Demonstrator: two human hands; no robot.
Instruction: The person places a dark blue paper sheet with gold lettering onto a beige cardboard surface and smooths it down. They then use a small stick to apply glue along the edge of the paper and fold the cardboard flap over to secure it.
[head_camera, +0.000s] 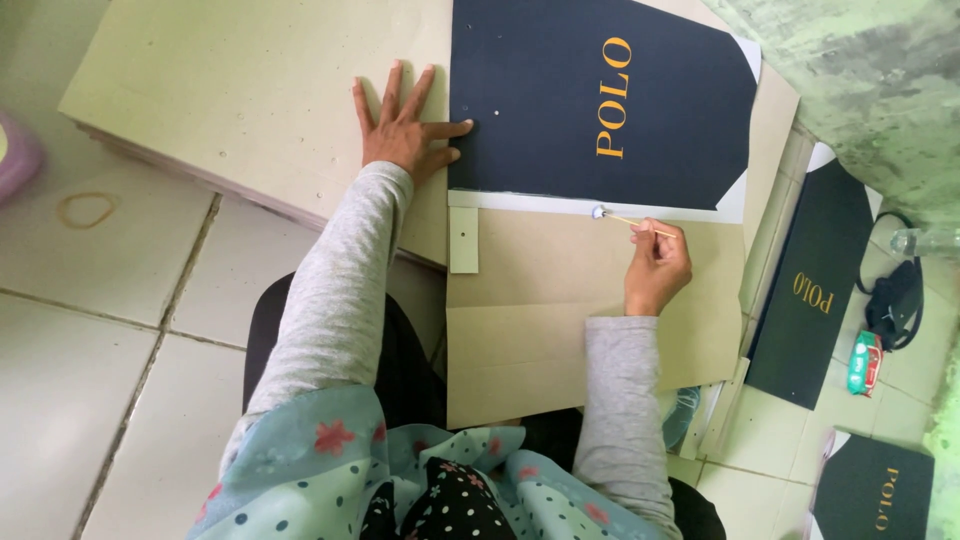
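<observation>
Pale floor tiles (120, 290); left hand (405, 130) flat on navy sheet (590, 100); right hand (655, 265) fingers pinch thin stick (635, 224).

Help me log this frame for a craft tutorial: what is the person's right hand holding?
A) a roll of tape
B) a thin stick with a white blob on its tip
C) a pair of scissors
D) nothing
B: the right hand pinches a thin stick whose white-tipped end touches the pale strip along the edge of the dark navy sheet, while the left hand lies flat at that sheet's edge.
</observation>
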